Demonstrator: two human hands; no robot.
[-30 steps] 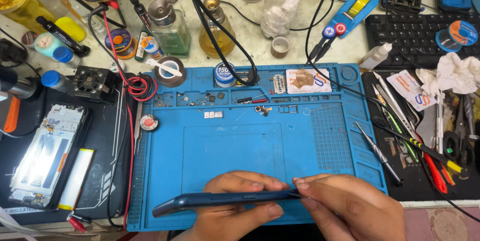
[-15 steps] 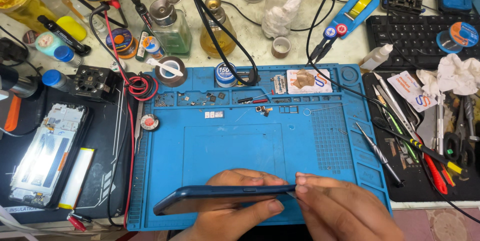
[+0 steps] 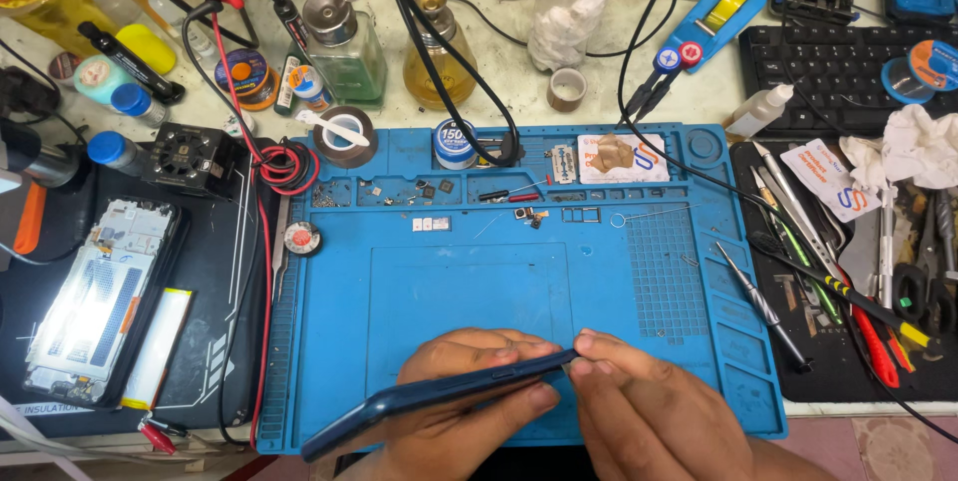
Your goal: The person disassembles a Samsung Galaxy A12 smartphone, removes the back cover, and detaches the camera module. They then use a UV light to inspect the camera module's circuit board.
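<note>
Left hand [image 3: 469,391] grips dark blue phone [image 3: 429,396] edgewise, tilted above blue mat [image 3: 479,271]. Right hand [image 3: 649,411] pinches its upper end, fingertips pressed together.

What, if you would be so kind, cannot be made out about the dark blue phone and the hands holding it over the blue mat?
- Head view: the dark blue phone is seen edge-on, so its faces are hidden.
- The left hand is partly behind the phone; its palm is hidden.
- The right hand is cut off by the bottom edge.
- Any tool at the right fingertips is too small to tell.
- Small parts on the blue mat are too small to identify.
</note>
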